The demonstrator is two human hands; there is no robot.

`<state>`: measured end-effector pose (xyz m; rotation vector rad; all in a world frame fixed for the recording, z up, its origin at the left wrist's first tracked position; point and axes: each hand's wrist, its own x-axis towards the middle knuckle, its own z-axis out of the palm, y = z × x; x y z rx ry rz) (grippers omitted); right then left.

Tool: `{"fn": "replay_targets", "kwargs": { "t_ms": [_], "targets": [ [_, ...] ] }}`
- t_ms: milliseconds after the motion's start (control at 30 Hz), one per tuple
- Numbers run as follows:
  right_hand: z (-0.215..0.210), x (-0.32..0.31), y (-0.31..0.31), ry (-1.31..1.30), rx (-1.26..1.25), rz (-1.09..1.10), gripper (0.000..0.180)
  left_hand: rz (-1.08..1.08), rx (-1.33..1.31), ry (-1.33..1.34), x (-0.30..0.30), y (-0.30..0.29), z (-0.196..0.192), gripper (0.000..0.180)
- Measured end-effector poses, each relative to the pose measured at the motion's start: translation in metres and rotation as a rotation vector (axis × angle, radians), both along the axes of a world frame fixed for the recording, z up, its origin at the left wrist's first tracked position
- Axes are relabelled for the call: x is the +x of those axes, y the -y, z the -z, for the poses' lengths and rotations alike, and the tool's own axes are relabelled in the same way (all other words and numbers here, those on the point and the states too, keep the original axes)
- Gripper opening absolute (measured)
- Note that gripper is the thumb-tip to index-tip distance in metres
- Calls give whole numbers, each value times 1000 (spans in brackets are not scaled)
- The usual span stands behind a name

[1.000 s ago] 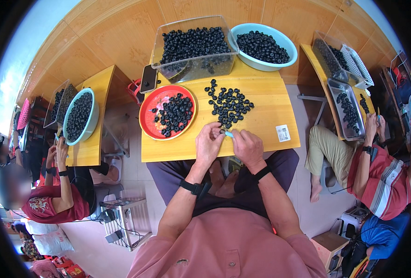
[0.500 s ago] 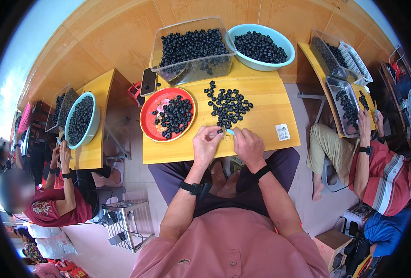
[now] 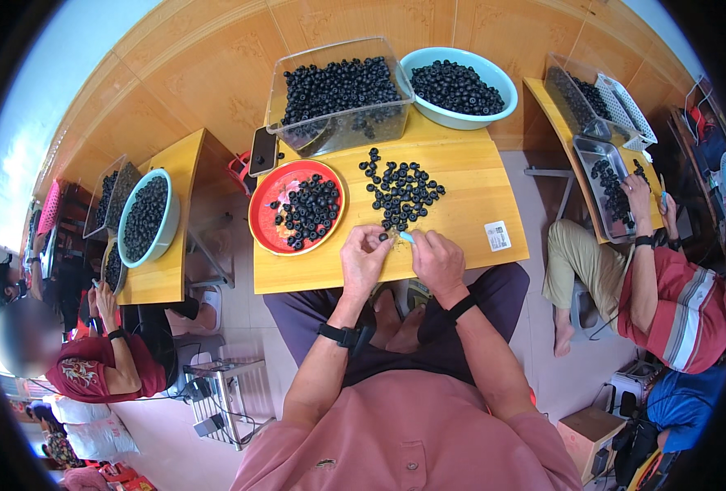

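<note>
1. My left hand (image 3: 365, 260) pinches one dark berry (image 3: 384, 237) at table's (image 3: 477, 204) near edge.
2. Right hand (image 3: 435, 258) grips a small pale-blue tool (image 3: 406, 237).
3. Red plate (image 3: 266, 214) partly filled; loose pile (image 3: 401, 190) left, approx. half done.

The tabletop (image 3: 469, 204) is yellow wood with a small white sticker (image 3: 498, 236). The fruits (image 3: 401, 190) scattered on it are blue-black, as are those heaped in every vessel. The plate (image 3: 266, 204) is red, the bowl (image 3: 461, 119) behind it pale turquoise, and the tub (image 3: 285, 90) clear plastic. The phone (image 3: 263, 150) is black. A light blue tool (image 3: 406, 238) shows between the hands. Both wristbands (image 3: 336, 334) are black, the shirt (image 3: 412, 442) dusty pink, the trousers (image 3: 297, 315) dark navy. The neighbour's shirt (image 3: 694, 303) is red with grey stripes, over khaki trousers (image 3: 572, 258).
</note>
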<state>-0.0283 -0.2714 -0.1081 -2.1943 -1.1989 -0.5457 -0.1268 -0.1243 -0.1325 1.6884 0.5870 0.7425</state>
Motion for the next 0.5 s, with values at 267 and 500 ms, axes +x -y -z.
{"fn": "replay_targets", "kwargs": {
  "t_ms": [267,500],
  "targets": [
    [0,0,0,4,6,6,7,24,77,87,1,2,-8,24],
    [-2,-2,1,12,-4,8,7,-8,109,117,2,4,-9,26]
  ]
}}
